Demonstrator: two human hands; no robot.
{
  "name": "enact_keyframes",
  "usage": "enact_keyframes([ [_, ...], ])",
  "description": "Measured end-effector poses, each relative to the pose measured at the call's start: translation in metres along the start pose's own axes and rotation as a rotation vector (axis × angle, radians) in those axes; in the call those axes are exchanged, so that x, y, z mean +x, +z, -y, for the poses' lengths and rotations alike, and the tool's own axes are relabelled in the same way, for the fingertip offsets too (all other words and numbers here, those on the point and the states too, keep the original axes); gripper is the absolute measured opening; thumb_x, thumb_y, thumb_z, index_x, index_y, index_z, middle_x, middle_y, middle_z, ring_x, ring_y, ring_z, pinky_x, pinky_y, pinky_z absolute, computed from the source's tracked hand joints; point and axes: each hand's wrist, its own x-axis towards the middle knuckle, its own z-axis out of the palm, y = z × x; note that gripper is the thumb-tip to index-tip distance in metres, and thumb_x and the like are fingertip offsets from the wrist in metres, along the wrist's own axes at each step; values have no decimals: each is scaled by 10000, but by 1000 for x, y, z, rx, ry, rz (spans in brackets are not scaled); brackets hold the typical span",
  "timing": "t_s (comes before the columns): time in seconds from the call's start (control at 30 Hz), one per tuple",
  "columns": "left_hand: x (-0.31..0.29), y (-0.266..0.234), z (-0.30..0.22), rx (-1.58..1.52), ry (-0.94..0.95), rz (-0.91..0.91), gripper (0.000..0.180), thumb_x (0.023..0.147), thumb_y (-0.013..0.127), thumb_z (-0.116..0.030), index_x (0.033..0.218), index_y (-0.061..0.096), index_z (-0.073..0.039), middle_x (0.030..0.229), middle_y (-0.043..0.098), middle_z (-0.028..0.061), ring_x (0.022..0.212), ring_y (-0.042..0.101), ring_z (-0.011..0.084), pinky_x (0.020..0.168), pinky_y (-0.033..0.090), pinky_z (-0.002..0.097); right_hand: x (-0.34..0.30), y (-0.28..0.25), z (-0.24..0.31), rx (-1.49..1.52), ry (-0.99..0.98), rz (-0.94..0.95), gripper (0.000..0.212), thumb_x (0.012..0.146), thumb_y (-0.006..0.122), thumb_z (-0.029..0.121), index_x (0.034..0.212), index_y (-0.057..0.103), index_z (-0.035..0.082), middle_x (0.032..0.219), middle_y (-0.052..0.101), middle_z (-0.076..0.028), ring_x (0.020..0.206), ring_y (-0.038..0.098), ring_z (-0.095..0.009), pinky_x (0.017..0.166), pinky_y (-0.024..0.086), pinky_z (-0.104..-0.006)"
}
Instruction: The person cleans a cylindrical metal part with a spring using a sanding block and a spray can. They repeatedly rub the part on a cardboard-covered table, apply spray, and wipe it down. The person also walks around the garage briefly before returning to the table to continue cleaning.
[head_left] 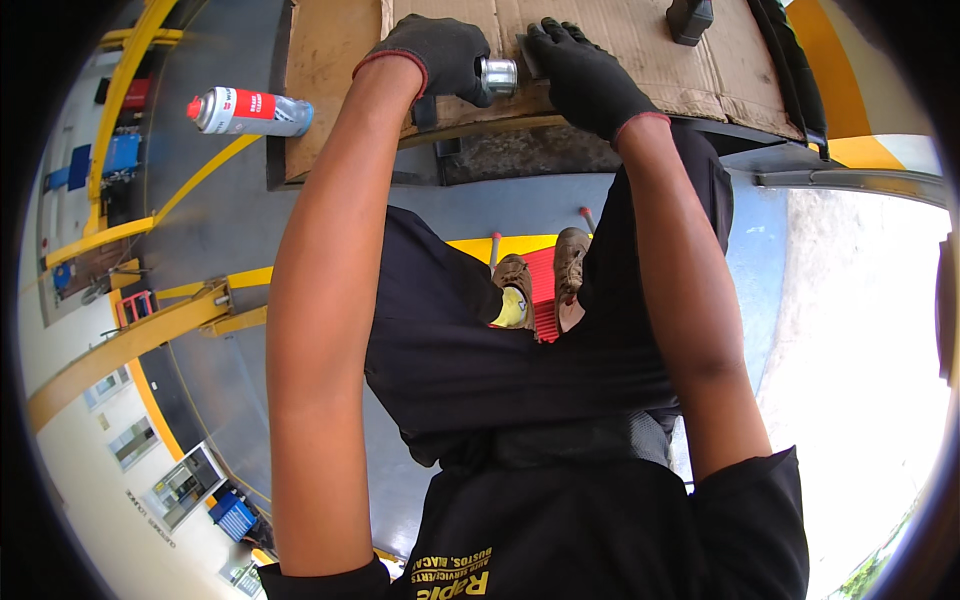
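Both my hands wear black gloves with red cuffs and work over a worn cardboard sheet (345, 50) on a bench. My left hand (440, 55) is closed around a shiny silver metal cylinder (498, 77), whose rimmed end sticks out toward the right. Just across a small gap, my right hand (590, 75) lies with its fingers stretched forward and close together. A thin dark grey flat piece (530, 57) shows at the edge of its fingers, against the cardboard. Whether the hidden thumb grips this piece cannot be made out. Below my left wrist a small black part (426, 112) shows at the cardboard's edge.
A white, red and grey spray can (250, 112) is off the bench's left side. On the far right of the cardboard stands a black block-like object (689, 20). My shoes (570, 270) rest by a red ribbed surface (541, 285) below. Yellow metal beams (130, 355) cross the left.
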Motion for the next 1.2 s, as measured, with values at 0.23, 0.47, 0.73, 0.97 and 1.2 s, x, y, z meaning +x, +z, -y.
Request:
enact_keyframes([
  [0.23, -13, 12, 8, 148, 210, -361, 265, 742, 730, -361, 882, 752, -137, 870, 742, 129, 864, 711, 321, 837, 524, 427, -16, -33, 59, -169, -86, 48, 395, 910, 579, 120, 1268, 573, -46, 1266, 629, -256, 1179, 635, -383, 980, 526, -456],
  [0.47, -6, 7, 8, 110, 144, -220, 273, 757, 707, -357, 867, 783, -120, 886, 752, 154, 847, 738, 319, 761, 567, 440, 2, -20, 67, -202, 1, -28, 367, 931, 587, 186, 1234, 602, -21, 1195, 660, -220, 1083, 671, -347, 900, 536, -431],
  [0.73, -1, 19, 8, 164, 148, -241, 264, 818, 646, -352, 845, 788, -132, 872, 749, 162, 852, 736, 320, 776, 559, 440, 0, -17, 77, -311, 64, 47, 436, 929, 616, 229, 1308, 579, 17, 1275, 641, -215, 1166, 644, -318, 933, 513, -429],
  [0.97, -3, 24, 12, 205, 132, -246, 288, 808, 666, -379, 858, 787, -122, 870, 748, 164, 874, 726, 343, 805, 552, 443, -9, -13, 80, -331, -33, -66, 409, 969, 553, 182, 1345, 524, 26, 1385, 587, -206, 1277, 588, -350, 983, 524, -472],
  [1.2, 2, 15, 11, 82, 169, -250, 398, 757, 735, -440, 958, 775, -100, 940, 742, 195, 930, 711, 368, 870, 536, 445, 8, 6, 47, -195, 47, 59, 250, 926, 534, 163, 1041, 730, 59, 1003, 706, -238, 911, 698, -349, 794, 540, -455],
])
